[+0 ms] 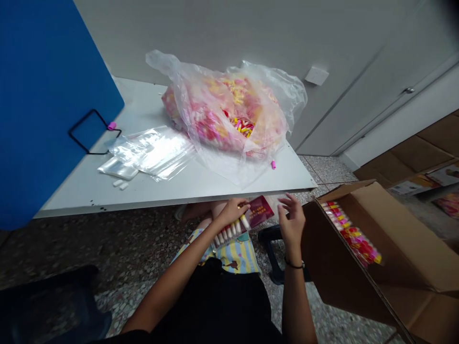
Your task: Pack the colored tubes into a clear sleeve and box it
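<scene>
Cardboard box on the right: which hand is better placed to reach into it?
Right, probably: the right hand is empty, open and right beside the cardboard box, while the left hand is gripping a row of tubes and sits farther away.

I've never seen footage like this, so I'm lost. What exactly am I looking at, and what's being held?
This single picture comes from a camera worn on a person's head, looking down, so these are the person's own bare hands, not a machine. The left hand holds a row of white-tipped tubes. The right hand is open in the air. On the white table lie a clear plastic bag of pink and yellow items and flat clear plastic sleeves. At right, an open cardboard box holds a row of colourful tubes.
</scene>
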The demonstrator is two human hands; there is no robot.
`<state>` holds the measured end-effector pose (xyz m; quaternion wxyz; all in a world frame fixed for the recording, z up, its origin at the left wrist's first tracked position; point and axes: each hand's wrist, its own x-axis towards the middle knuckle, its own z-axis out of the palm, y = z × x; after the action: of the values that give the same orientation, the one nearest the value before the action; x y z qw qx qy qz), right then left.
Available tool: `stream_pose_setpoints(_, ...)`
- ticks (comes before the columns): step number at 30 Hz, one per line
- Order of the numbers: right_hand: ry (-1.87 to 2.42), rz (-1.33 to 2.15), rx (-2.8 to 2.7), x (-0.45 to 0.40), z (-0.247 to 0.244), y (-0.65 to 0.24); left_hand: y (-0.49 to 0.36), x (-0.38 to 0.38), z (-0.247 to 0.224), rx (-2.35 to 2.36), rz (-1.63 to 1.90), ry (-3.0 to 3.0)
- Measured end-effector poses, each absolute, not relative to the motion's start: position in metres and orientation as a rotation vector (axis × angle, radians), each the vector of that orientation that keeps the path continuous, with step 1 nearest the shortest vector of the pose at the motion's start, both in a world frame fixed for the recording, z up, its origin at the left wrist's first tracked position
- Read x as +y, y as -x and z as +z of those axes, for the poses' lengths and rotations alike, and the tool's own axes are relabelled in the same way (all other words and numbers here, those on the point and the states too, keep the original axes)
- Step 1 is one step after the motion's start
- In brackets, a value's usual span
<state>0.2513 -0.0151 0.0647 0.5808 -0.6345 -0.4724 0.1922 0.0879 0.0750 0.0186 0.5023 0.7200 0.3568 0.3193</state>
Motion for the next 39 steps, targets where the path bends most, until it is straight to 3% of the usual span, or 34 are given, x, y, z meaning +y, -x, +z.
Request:
stream_pose_setpoints(2,1.498,0.403,-1.023,-0.021,0.057,-0.245,-0.085,0.077,0.027,0.936,0.857,-1.655)
stream_pose_setpoints(6,1.448,0.685,-1.055,-0.020,0.047,-0.226,-0.084,0.071,0.045,0.922,0.935,-1.524)
stream_pose_setpoints(11,1.497,0.519,-1.045,-0.010,0.068,-0.236,-0.087,0.057,0.052,0.900,0.866,-1.728)
stream_pose_setpoints(19,1.524,0.525,-1.231,0.006,0.090,-0.267,-0.093,0.048,0.051,0.897,0.875,-1.847)
stream_pose_setpoints(28,1.333,-0.201,-0.711,0.037,0.145,-0.337,-0.088,0.044,0.029,0.872,0.805,-1.835)
stream_pose_setpoints(32,1.161,0.056,-0.423,0.048,0.155,-0.367,-0.087,0.049,0.009,0.936,0.838,-1.662)
stream_pose_setpoints(39,1.093,0.378,-0.320,0.070,0.078,-0.352,-0.090,0.059,-0.004,0.949,0.852,-1.443)
